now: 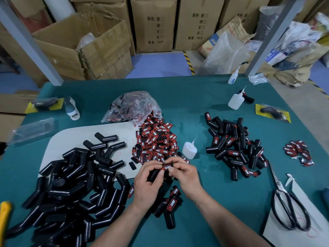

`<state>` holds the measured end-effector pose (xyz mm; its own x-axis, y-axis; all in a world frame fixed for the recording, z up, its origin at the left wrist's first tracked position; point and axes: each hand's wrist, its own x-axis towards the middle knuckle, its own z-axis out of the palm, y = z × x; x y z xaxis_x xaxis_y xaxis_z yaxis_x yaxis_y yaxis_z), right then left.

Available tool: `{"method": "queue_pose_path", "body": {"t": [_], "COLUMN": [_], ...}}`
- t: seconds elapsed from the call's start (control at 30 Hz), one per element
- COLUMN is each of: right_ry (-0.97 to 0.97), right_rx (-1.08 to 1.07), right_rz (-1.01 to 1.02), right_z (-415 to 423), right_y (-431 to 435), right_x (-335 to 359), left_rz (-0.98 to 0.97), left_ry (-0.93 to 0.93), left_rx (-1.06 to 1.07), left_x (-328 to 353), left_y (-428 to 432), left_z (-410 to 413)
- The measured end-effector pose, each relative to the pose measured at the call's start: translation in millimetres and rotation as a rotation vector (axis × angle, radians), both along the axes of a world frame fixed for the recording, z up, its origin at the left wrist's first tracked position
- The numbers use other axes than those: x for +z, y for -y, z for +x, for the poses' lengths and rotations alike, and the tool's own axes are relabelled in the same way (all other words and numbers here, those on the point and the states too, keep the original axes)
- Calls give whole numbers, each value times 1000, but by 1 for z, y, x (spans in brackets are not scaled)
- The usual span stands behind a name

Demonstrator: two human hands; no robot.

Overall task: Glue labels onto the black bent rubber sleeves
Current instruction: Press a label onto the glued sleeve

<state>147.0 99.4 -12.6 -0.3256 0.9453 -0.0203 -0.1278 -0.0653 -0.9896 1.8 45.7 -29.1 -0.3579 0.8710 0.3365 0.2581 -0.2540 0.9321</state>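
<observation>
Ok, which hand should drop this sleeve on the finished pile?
Probably the right hand: both grip the sleeve, but the labelled pile lies on its side; the left hand is by unlabelled sleeves.

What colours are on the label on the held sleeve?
Black label on the sleeve, with red-and-white lettering; the head view shows it best.

Left hand, right hand together, fingers curled.

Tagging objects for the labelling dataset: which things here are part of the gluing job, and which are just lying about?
In the job:
left hand and right hand, both gripping the held sleeve with its label; unlabelled sleeve pile; label pile; glue bottle; labelled sleeve pile.

Lying about:
scissors; carded sleeve pack; cardboard boxes; spare glue bottle.
</observation>
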Motion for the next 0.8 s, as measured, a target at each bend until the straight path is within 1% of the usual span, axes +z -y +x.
{"method": "queue_pose_path", "body": {"t": [0.17,0.33,0.67,0.8], "right_ry": [-8,14,-93,-110], "right_rx": [4,-64,-36,-48], "right_rz": [6,-8,-116,-135], "right_z": [1,1,-3,-4], "right_y": [-1,-2,0,0], "right_x": [-4,-11,-11,-11], "left_rz": [12,42,79,78], "left_ry": [-10,-58,-139,-140], "left_rx": [-1,-27,-36,-32], "left_x": [1,2,-1,-1], "left_y": [1,3,4,4], "left_z": [0,2,2,4]}}
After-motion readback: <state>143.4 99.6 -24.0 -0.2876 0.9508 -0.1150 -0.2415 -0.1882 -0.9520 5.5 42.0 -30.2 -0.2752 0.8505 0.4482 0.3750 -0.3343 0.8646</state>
